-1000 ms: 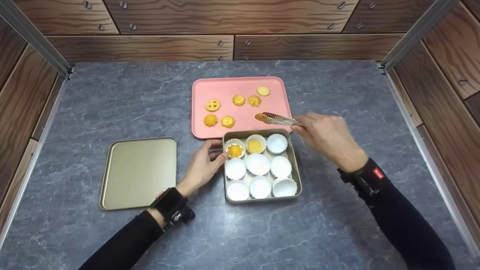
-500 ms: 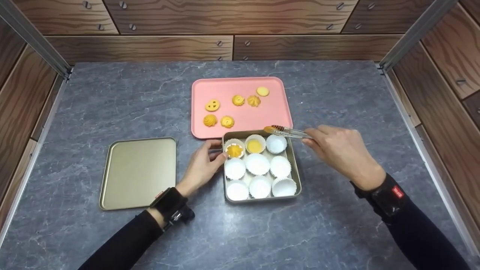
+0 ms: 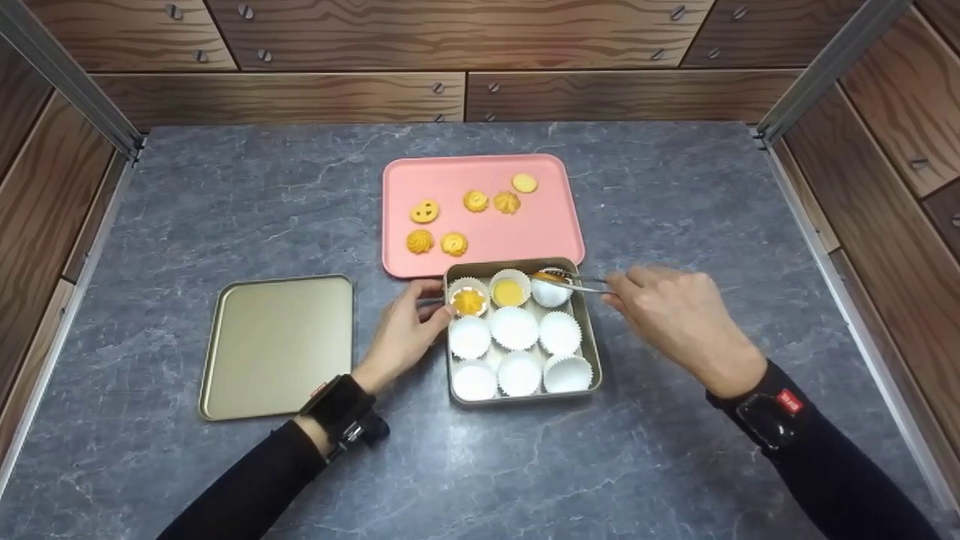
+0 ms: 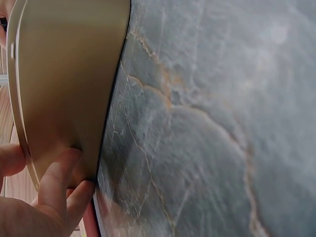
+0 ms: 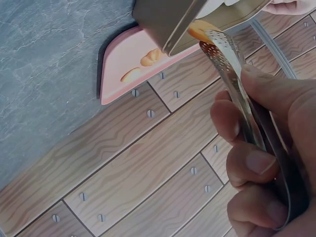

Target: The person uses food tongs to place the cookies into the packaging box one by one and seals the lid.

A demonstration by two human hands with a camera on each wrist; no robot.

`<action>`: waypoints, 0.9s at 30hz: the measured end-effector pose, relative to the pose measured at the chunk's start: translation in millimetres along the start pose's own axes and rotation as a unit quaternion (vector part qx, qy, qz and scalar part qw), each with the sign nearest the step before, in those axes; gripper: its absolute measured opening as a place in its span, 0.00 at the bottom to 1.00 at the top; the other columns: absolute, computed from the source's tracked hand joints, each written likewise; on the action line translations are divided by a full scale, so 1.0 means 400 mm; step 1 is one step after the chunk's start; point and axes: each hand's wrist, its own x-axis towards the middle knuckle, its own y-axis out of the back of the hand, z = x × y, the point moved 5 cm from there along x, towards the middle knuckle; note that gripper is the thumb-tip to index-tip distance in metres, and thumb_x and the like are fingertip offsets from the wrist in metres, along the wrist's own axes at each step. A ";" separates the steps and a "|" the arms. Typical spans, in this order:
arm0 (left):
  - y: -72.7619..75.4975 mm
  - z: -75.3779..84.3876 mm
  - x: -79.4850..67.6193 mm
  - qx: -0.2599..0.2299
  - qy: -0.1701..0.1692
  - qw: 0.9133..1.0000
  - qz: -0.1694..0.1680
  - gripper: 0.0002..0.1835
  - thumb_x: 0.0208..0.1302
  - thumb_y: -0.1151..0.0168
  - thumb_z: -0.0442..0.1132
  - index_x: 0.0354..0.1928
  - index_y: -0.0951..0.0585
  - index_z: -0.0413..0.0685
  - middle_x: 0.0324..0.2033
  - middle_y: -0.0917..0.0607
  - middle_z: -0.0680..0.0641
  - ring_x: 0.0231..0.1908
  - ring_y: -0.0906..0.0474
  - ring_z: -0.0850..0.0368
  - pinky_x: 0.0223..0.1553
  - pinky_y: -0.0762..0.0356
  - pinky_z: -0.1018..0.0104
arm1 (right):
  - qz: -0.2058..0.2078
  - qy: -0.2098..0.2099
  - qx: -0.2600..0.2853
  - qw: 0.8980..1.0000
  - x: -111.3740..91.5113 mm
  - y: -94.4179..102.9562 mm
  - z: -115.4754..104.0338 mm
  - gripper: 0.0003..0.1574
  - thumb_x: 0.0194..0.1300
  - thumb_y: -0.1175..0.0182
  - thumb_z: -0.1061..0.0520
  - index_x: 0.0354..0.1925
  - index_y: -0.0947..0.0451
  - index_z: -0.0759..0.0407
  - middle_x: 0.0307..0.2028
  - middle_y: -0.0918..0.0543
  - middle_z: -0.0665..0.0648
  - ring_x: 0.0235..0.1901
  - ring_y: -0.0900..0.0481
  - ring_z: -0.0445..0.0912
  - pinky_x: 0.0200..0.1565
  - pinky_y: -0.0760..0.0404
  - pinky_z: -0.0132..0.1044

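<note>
Grey marbled surface (image 3: 645,465) carried a tin (image 3: 526,400); left grip (image 3: 403,330), fingers spread, touched its left wall; right grip (image 3: 671,319) pinched tongs (image 5: 225,69) holding a cookie (image 5: 200,30) at the tin's far-right paper cup (image 3: 553,295).

A square gold tin (image 3: 487,266) sits right of the frame's centre, gripped at its left wall by the left hand (image 3: 409,326). Inside, nine white paper cups (image 3: 515,328) form three rows; the upper left and upper middle cups hold cookies (image 3: 469,301). Silver tongs (image 5: 234,79) in the right hand (image 3: 671,322) pinch an orange cookie (image 5: 200,30) at the upper right cup.
</note>
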 end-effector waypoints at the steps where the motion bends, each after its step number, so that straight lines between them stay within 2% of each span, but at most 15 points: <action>1: -0.001 0.000 0.000 0.001 0.002 1.000 -0.001 0.23 0.70 0.34 0.34 0.64 0.26 0.37 0.65 0.23 0.34 0.59 0.19 0.40 0.51 0.12 0.60 | -0.001 0.000 -0.004 1.000 0.001 -0.002 -0.002 0.13 0.65 0.29 0.54 0.35 0.19 0.64 0.21 0.22 0.54 0.14 0.32 0.45 0.08 0.36 0.34; 7: -0.001 0.001 -0.001 0.002 0.011 1.000 -0.004 0.24 0.70 0.34 0.34 0.65 0.26 0.38 0.65 0.23 0.34 0.60 0.20 0.40 0.50 0.11 0.60 | 0.004 0.008 -0.040 0.999 -0.001 -0.014 -0.022 0.17 0.70 0.34 0.52 0.35 0.19 0.66 0.23 0.19 0.57 0.17 0.26 0.48 0.08 0.29 0.40; 12: 0.000 0.004 -0.002 0.001 0.010 1.000 -0.003 0.24 0.70 0.34 0.34 0.65 0.26 0.38 0.65 0.23 0.33 0.60 0.20 0.40 0.52 0.12 0.60 | -0.001 0.012 -0.056 0.998 -0.002 -0.025 -0.034 0.18 0.71 0.36 0.51 0.36 0.18 0.67 0.26 0.17 0.59 0.18 0.24 0.49 0.09 0.25 0.41; 22: 0.000 0.001 0.000 0.004 0.006 1.000 -0.001 0.23 0.71 0.34 0.34 0.64 0.26 0.37 0.64 0.23 0.33 0.59 0.19 0.40 0.50 0.11 0.60 | -0.002 0.014 -0.071 0.997 0.007 -0.047 -0.045 0.14 0.67 0.30 0.55 0.36 0.16 0.67 0.22 0.18 0.58 0.15 0.27 0.46 0.07 0.33 0.33; 27: 0.000 0.000 0.001 0.008 0.002 1.000 0.001 0.23 0.70 0.34 0.34 0.64 0.26 0.36 0.64 0.23 0.33 0.59 0.19 0.39 0.55 0.13 0.58 | 0.001 0.015 -0.082 0.996 0.008 -0.058 -0.047 0.14 0.61 0.25 0.56 0.36 0.15 0.67 0.22 0.18 0.58 0.14 0.30 0.44 0.07 0.37 0.30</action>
